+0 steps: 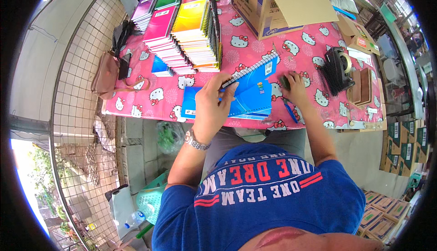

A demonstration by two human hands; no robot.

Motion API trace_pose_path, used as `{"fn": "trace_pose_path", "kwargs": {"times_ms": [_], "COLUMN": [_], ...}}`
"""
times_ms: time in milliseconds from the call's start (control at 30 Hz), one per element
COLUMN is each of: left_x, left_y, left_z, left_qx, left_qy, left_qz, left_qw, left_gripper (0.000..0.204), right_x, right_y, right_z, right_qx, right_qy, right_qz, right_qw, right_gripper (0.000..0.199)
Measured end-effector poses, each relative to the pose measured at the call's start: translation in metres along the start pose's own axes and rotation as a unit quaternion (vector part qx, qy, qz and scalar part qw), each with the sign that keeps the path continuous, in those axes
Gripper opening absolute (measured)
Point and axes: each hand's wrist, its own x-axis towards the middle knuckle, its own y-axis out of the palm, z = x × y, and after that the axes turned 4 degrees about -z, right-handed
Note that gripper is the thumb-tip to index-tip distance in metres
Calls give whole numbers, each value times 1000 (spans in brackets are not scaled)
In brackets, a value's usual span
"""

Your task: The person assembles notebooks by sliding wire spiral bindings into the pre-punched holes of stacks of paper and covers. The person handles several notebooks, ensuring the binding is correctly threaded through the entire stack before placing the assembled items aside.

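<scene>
My left hand [214,102] is closed on a blue spiral notebook [265,69], pinching it near the left end of its coil. The notebook is tilted up, coil edge raised, over more blue notebooks [193,100] lying flat at the table's near edge. To the right, my right hand [296,89] rests low over the table, fingers curled on a small dark green object [285,82] whose kind I cannot make out. A slim blue-handled tool [290,111] lies just below that hand, its tip pointing toward the notebooks.
Tall stacks of spiral notebooks [159,23] in several colours stand at the back left. An open cardboard box [259,12] is behind my hands. At right are a black tape dispenser [337,69] and a brown tray [362,87]; a brown bag [104,76] sits at the left edge.
</scene>
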Motion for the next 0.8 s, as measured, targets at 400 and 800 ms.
{"fn": "trace_pose_path", "kwargs": {"times_ms": [400,800], "left_x": [-2,-4], "left_y": [11,7], "left_z": [14,19], "left_qx": [95,49], "left_qy": [65,-29], "left_qz": [-50,-34], "left_qw": [992,998], "left_gripper": [27,22], "right_x": [-121,-28], "right_y": [-17,-151], "right_z": [11,174], "right_qx": [69,313], "right_qy": [118,-193], "right_qz": [-21,-103], "right_qw": [990,924], "right_gripper": [54,59]}}
